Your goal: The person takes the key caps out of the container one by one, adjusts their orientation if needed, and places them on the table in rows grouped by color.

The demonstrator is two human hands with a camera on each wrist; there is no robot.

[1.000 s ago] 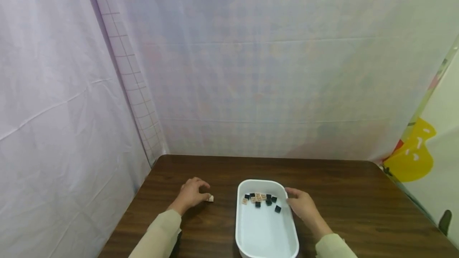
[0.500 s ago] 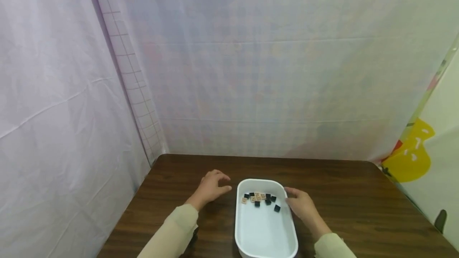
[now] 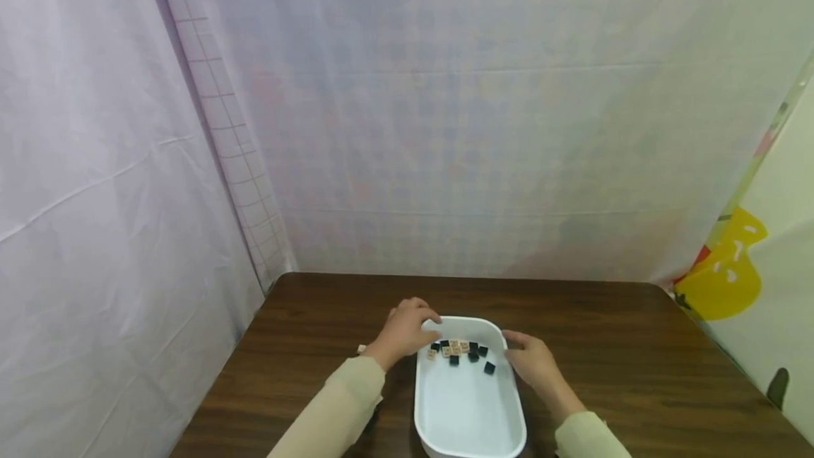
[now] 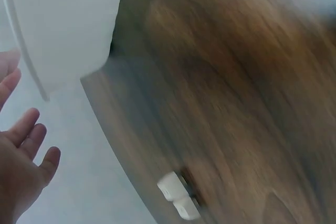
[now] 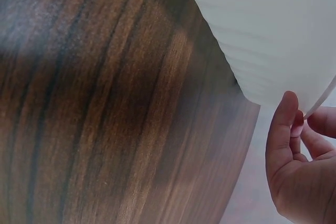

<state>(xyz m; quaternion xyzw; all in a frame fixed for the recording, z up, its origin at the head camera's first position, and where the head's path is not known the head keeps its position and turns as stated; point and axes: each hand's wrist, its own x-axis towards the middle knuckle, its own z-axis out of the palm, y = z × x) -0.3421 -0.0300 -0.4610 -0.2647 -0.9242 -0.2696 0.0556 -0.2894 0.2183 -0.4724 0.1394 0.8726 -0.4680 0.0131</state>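
A white rectangular tray with rounded corners stands on the table. Toward its far end lie several small square tiles, some black and some tan with dark marks. My left hand is over the tray's far left rim, thumb and index finger apart, and no held thing shows. In the left wrist view its fingers are spread and loosely bent. My right hand grips the tray's right rim near the far corner. Two small white pieces lie on the table, mostly behind my left wrist in the head view.
The dark wood-grain table extends on both sides of the tray. A pale patterned sheet hangs behind its far edge, and a white cloth hangs at the left. A yellow printed shape shows on the right.
My left hand has moved right, from beside the small white pieces to the tray's left rim. The pieces stayed on the table. My right hand has kept its place on the tray.
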